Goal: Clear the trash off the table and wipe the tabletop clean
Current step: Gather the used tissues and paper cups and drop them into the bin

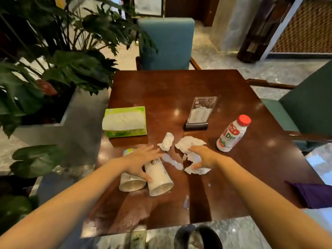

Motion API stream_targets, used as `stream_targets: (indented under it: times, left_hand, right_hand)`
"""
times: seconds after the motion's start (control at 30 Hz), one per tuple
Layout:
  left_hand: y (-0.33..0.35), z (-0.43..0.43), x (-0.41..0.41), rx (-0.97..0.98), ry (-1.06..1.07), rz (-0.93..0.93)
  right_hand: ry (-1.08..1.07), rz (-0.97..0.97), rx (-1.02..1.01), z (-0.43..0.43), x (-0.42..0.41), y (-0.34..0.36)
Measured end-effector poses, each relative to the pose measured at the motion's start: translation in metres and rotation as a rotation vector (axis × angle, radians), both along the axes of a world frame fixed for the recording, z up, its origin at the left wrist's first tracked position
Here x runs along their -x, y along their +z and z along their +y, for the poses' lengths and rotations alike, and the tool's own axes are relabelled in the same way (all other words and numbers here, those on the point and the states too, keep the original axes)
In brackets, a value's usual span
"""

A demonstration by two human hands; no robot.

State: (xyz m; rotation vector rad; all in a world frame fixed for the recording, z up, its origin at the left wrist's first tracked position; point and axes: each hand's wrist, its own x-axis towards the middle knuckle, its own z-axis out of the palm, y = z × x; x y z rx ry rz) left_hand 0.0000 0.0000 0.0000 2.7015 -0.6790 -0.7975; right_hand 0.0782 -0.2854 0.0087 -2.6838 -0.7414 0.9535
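Two clear plastic cups lie on their sides on the dark wooden table [224, 177], mouths toward me: one [159, 178] under my left hand [142, 159], the other [130, 182] left of it. My left hand lies over them with fingers spread. My right hand [203, 157] curls around a crumpled white tissue [196, 163]. More crumpled tissues lie just beyond: a small wad [167, 141] and a flatter one [188, 143]. White liquid smears [172, 162] run between my hands. A white drink bottle with a red cap [231, 134] stands to the right.
A green tissue box [124, 122] sits at the table's left, an acrylic menu stand [199, 114] in the middle. A purple cloth [312, 194] lies at the right edge. A dark bin [197, 237] stands below the near edge. Chairs and a planter surround the table.
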Motion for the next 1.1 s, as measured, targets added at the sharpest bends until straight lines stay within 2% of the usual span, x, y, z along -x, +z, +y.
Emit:
stream_targets:
  times: [0.1,0.23,0.4,0.53,0.7,0.83,0.93,1.03,1.1]
  left_hand:
    - [-0.010,-0.017,0.004,-0.027,-0.120,-0.004]
    - [-0.010,-0.029,0.003,-0.026,-0.138,0.050]
    - [-0.007,-0.040,-0.001,-0.038,-0.144,0.007]
    - [-0.005,-0.042,-0.003,-0.021,-0.131,0.015]
    - [-0.009,-0.042,-0.005,-0.034,-0.145,0.026]
    - [-0.014,-0.039,-0.008,-0.005,-0.145,0.022]
    - [-0.017,-0.038,-0.008,0.033,-0.131,0.018]
    - [-0.018,-0.036,-0.007,0.049,-0.115,0.016]
    - [-0.018,-0.035,-0.006,0.051,-0.109,0.024]
  right_hand:
    - [-0.033,-0.005,-0.010,-0.011,0.015,-0.012]
    - [-0.127,-0.087,-0.043,-0.021,0.025,-0.039]
    - [-0.206,-0.203,-0.100,-0.024,0.029,-0.055]
    - [-0.262,-0.249,-0.130,-0.023,0.031,-0.058]
    - [-0.352,-0.192,-0.147,-0.022,0.019,-0.054]
    - [-0.467,-0.281,-0.241,-0.023,-0.004,-0.038]
    - [-0.490,-0.348,-0.257,-0.009,-0.026,-0.024]
    - [-0.496,-0.277,-0.185,0.012,-0.048,-0.022]
    - [-0.414,-0.268,-0.153,0.022,-0.051,-0.032]
